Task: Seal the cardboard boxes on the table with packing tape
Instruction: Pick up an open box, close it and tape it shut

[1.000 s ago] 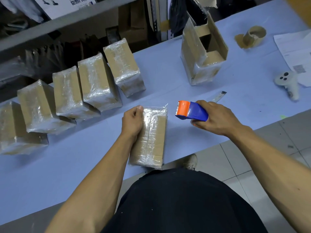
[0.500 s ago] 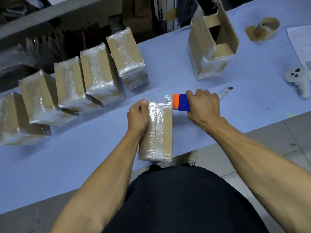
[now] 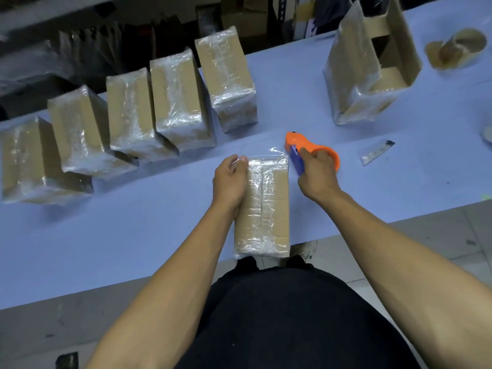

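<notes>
A small cardboard box [image 3: 269, 209] wrapped in clear tape lies flat on the blue table [image 3: 119, 235], in front of me near its front edge. My left hand [image 3: 230, 179] presses on the box's left side, fingers at its far corner. My right hand [image 3: 318, 175] grips an orange and blue tape dispenser [image 3: 302, 150] just right of the box's far right corner. A clear strip of tape runs from the dispenser across the box's far end.
Several taped boxes [image 3: 175, 99] stand in a row along the far left of the table. An open cardboard box [image 3: 372, 67] stands at the far right, a brown tape roll [image 3: 458, 47] beyond it. A utility knife blade [image 3: 376, 153] lies right of the dispenser.
My right hand has turned the dispenser so its orange side faces up and has lifted it slightly away from the box's far corner. My left hand has stayed on the box.
</notes>
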The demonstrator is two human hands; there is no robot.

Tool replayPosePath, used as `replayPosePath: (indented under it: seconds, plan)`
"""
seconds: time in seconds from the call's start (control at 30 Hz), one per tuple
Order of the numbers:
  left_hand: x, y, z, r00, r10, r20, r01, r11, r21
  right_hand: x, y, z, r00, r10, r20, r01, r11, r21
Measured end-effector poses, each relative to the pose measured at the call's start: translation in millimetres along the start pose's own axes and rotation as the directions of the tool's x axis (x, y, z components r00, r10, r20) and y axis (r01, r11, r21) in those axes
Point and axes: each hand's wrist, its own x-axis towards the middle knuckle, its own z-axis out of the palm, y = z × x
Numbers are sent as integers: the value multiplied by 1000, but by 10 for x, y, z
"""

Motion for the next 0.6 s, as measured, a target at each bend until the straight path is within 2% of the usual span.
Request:
replayPosePath:
  seconds: [0.07,0.1,0.13,0.17,0.23,0.3,0.4,0.6]
  plan:
    - [-18,-8,-11,999,-8,-36,7,1000,-26,-73,-65,20,979,17,-201,18,985,170]
    - [-21,-24,-13,998,4,-55,-5,1000,-31,-124,-106,21,967,45,-251,36,951,308]
    - [-28,-30,-8,998,17,-63,-19,999,-37,-172,-156,9,970,75,-231,44,883,468]
    - [-35,-29,-4,998,27,-58,-30,998,-46,-215,-217,-7,984,100,-144,11,787,617]
    - [-73,11,12,999,21,-23,-23,998,-63,-264,-320,-5,993,117,-7,-70,639,766]
    - [-90,45,34,1000,8,4,-7,995,-100,-264,-400,-9,993,116,-20,-59,635,770]
    - [-130,119,17,999,41,-30,-46,984,-171,-233,-512,-92,986,103,-131,27,673,739]
    - [-160,549,-99,958,248,-145,-287,856,-431,-187,-828,-465,923,130,-361,242,533,811]
